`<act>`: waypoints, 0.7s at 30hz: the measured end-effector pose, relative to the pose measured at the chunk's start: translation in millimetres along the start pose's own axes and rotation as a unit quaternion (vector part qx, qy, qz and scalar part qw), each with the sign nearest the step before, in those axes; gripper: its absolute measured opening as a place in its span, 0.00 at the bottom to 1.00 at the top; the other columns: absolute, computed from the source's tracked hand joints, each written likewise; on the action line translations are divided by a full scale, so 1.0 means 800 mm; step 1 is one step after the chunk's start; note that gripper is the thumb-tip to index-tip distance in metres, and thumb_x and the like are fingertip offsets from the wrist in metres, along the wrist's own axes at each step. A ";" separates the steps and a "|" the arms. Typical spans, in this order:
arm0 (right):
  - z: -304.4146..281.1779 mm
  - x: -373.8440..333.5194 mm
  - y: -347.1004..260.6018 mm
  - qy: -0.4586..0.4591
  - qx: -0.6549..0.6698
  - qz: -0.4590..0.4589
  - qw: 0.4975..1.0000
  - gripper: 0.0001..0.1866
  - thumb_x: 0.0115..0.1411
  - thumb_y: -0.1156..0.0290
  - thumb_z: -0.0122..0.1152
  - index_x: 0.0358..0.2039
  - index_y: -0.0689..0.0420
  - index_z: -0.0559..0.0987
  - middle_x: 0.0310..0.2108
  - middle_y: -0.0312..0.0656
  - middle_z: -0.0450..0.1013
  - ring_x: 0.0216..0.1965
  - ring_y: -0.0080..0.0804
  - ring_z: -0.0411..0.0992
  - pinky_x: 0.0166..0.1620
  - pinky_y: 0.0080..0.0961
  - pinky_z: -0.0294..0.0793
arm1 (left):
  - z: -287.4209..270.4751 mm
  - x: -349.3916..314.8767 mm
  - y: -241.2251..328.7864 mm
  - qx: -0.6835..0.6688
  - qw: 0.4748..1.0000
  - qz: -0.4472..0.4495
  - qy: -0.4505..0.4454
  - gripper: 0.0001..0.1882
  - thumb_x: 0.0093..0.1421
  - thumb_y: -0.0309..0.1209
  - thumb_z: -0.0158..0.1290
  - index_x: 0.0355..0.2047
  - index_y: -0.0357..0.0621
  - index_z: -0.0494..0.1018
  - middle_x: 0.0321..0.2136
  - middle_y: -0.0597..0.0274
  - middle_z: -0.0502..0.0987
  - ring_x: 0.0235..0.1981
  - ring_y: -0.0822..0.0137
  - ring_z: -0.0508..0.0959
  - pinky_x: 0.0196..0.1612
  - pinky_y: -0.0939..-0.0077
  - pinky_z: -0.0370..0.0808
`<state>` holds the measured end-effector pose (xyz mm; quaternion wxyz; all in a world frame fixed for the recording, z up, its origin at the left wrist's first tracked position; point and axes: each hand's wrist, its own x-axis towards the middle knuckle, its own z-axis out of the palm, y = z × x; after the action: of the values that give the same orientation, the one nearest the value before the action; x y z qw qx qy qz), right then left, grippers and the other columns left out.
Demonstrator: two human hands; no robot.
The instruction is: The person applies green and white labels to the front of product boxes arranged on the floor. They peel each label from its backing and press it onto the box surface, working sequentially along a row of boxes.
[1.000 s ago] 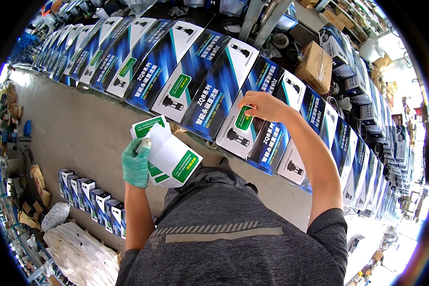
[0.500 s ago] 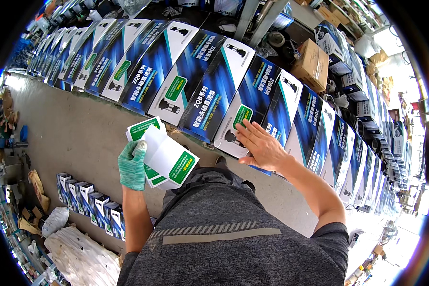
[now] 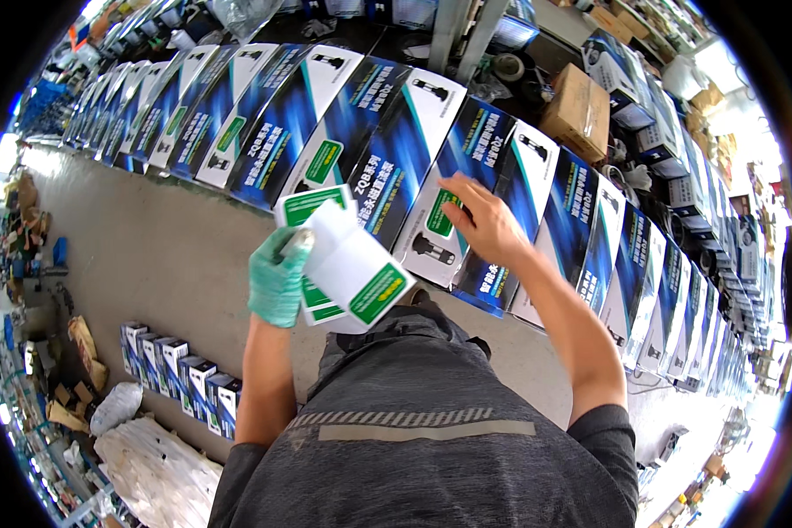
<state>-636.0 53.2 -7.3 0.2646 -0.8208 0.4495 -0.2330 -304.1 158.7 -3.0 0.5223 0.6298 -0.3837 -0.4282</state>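
presently pinched in gloved left grip (image 3: 275, 277): fanned green-and-white labels (image 3: 341, 255), presumably splayed for easy separation; loosely spread, apparently empty: bare right grip (image 3: 493, 224), over green sticker (image 3: 440, 214), flat on carton's white panel (image 3: 427, 267).

Fisheye looks down from the head; shirt (image 3: 427, 480) nearest

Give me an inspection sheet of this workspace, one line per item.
Surface: box row, printed faces up; grey floor beside it.
Things: loose labels, green and white, fanned; box label, green, on one box.
Clutter: brown carton behind the row; whitish sheeting at lower left.
Hands: left hand, gloved, holds the loose labels; right hand, bare, at the box label, contact unclear.
Cables: thin dark line at right, perhaps a cable.
Surroundings: second row of boxes at lower left.
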 end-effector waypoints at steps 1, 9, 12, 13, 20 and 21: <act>0.006 -0.011 -0.016 0.004 0.129 0.012 0.992 0.18 0.71 0.66 0.63 0.57 0.57 0.75 0.54 0.48 0.78 0.50 0.44 0.80 0.50 0.40 0.81 | 0.012 0.001 -0.005 -0.014 1.000 0.002 -0.013 0.14 0.63 0.37 0.68 0.41 0.39 0.84 0.32 0.69 0.82 0.33 0.79 0.76 0.38 0.81 0.74; -0.011 -0.089 -0.056 -0.124 0.404 0.007 0.906 0.29 0.64 0.79 0.69 0.63 0.52 0.71 0.44 0.35 0.78 0.38 0.26 0.76 0.45 0.26 0.76 | 0.096 -0.034 0.005 -0.088 0.995 -0.027 -0.033 0.14 0.64 0.38 0.68 0.41 0.40 0.83 0.34 0.67 0.83 0.33 0.78 0.78 0.38 0.80 0.77; -0.031 -0.105 -0.056 -0.111 0.393 -0.021 0.913 0.28 0.63 0.81 0.68 0.63 0.54 0.74 0.44 0.40 0.80 0.43 0.31 0.80 0.50 0.30 0.79 | 0.118 -0.051 0.011 -0.073 0.995 -0.035 -0.052 0.14 0.64 0.38 0.68 0.42 0.40 0.83 0.35 0.67 0.84 0.33 0.77 0.79 0.38 0.79 0.77; -0.039 -0.110 -0.055 -0.114 0.378 -0.033 0.918 0.28 0.62 0.82 0.68 0.63 0.55 0.75 0.44 0.42 0.81 0.45 0.33 0.81 0.51 0.30 0.79 | 0.126 -0.056 0.011 -0.071 0.995 -0.037 -0.065 0.14 0.64 0.38 0.68 0.42 0.40 0.83 0.35 0.67 0.84 0.33 0.77 0.79 0.38 0.79 0.78; -0.078 -0.140 -0.065 -0.100 0.309 -0.100 0.941 0.16 0.60 0.82 0.68 0.50 0.60 0.82 0.46 0.46 0.83 0.46 0.41 0.83 0.49 0.34 0.85 | 0.157 -0.077 0.013 -0.060 0.988 -0.032 -0.139 0.11 0.65 0.35 0.66 0.40 0.39 0.84 0.33 0.67 0.84 0.31 0.78 0.78 0.36 0.80 0.78; -0.080 -0.144 -0.067 -0.096 0.301 -0.107 0.943 0.16 0.60 0.82 0.68 0.50 0.60 0.83 0.45 0.46 0.83 0.46 0.41 0.84 0.48 0.34 0.85 | 0.159 -0.077 0.013 -0.052 0.988 -0.030 -0.146 0.11 0.65 0.35 0.66 0.40 0.39 0.84 0.32 0.67 0.84 0.31 0.78 0.78 0.36 0.80 0.78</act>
<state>-699.0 162.3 58.6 0.5146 -0.7648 0.2405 -0.3040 -445.0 172.5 4.6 0.4800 0.5438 -0.4138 -0.5502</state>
